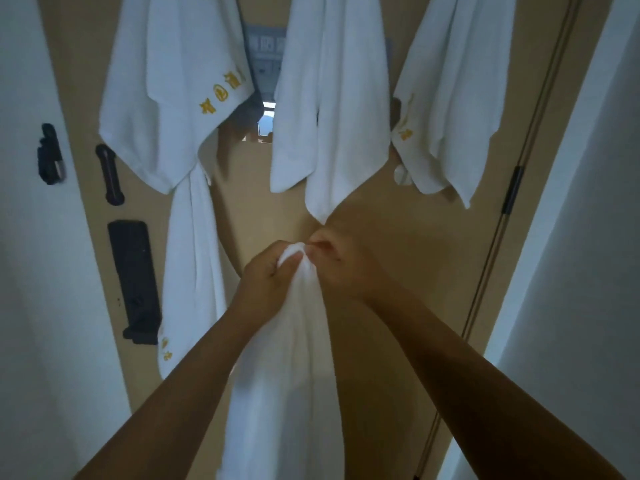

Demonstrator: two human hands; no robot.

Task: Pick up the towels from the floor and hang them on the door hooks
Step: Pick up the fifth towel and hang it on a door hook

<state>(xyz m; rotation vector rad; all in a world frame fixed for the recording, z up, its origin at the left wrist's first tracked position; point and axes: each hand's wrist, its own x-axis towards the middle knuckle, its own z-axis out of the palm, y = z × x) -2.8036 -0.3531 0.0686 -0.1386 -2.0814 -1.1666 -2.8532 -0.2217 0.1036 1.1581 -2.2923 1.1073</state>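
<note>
- Left grip [268, 275] and right grip [332, 268] — both clamped on the bunched top of a white towel [287, 393].
- Three hung towels [329, 98] drape the far door [381, 254].

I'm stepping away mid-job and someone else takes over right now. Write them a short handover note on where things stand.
Left hand and right hand: both grip the bunched top of the held towel, in front of the door; its rest hangs down between the forearms.
Done: left towel, middle towel and right towel already hang on the door.
Left: hang the held towel. Hooks lie above the frame and the floor is out of view, so check for more.
</note>
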